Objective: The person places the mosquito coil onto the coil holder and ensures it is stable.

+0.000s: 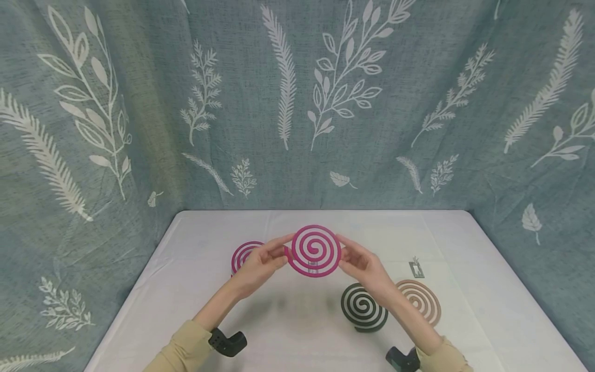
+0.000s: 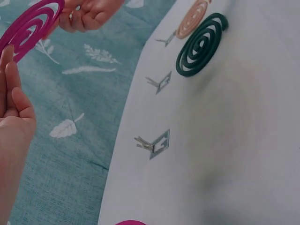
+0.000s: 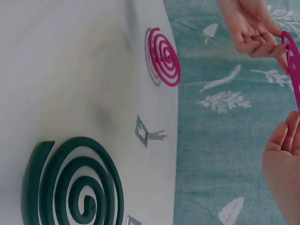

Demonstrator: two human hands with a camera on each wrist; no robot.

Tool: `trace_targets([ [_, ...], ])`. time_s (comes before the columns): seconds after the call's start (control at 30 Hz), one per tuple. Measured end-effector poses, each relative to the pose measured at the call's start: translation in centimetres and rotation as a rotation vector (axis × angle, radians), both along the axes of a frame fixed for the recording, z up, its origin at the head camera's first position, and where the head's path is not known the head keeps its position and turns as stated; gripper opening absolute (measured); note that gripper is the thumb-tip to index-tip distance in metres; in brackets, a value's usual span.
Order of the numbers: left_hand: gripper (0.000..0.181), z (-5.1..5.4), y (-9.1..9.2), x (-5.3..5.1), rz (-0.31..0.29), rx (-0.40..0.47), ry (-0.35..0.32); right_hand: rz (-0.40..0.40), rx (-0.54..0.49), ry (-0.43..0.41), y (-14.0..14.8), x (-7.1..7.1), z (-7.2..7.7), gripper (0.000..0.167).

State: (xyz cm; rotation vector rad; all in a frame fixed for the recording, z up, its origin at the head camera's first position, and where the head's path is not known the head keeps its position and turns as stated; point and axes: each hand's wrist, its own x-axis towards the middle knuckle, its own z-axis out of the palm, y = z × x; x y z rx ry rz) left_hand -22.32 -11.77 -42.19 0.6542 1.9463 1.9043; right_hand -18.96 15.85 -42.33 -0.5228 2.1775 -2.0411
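A magenta spiral coil (image 1: 316,251) is held up above the table between both hands, its flat face toward the head camera. My left hand (image 1: 260,266) pinches its left edge with thumb and fingers. On the opposite edge, my right hand (image 1: 367,268) pinches it the same way. The left wrist view shows the coil (image 2: 28,28) at the top left, with the left hand (image 2: 14,103) below it. In the right wrist view the coil (image 3: 294,65) is partly cut off by the frame edge, beside the right hand (image 3: 286,154).
A second magenta coil (image 1: 241,254) lies behind the left hand. A dark green coil (image 1: 364,307) and a tan coil (image 1: 425,299) lie at the right, partly near the right forearm. Small metal stands (image 1: 416,268) (image 2: 160,144) sit on the white table (image 1: 297,336); a patterned curtain (image 1: 297,170) hangs behind.
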Motion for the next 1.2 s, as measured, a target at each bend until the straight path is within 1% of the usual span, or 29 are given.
trace_targets([
  [0.1, 0.055, 0.3, 0.2, 0.1, 0.018, 0.018, 0.012, -0.009, -0.022, 0.013, -0.1, -0.1, 0.1, 0.058],
  [0.23, 0.052, 0.6, 0.6, 0.1, 0.061, 0.042, 0.016, -0.042, -0.033, 0.017, -0.2, -0.1, 0.3, 0.057],
  [0.43, 0.050, 0.7, 0.9, 0.1, 0.123, 0.058, 0.025, -0.083, -0.047, 0.010, -0.4, -0.2, 0.4, 0.056],
  [0.63, 0.047, 0.6, 1.2, 0.2, 0.185, 0.074, 0.033, -0.134, -0.043, 0.033, -0.6, -0.4, 0.3, 0.054],
  [0.83, 0.042, 0.2, 1.8, -0.1, 0.267, 0.089, 0.019, -0.207, -0.042, 0.023, -0.9, -0.7, 0.0, 0.051],
  [0.97, 0.040, -0.1, 2.3, -0.4, 0.326, 0.087, 0.001, -0.235, -0.046, 0.016, -1.1, -1.0, -0.4, 0.050],
  [1.07, 0.038, -0.4, 2.5, -0.5, 0.360, 0.090, -0.003, -0.254, -0.043, -0.004, -1.2, -1.1, -0.6, 0.049],
  [1.2, 0.036, -0.9, 2.8, -0.8, 0.388, 0.118, 0.008, -0.271, -0.028, -0.034, -1.3, -1.4, -1.0, 0.048],
])
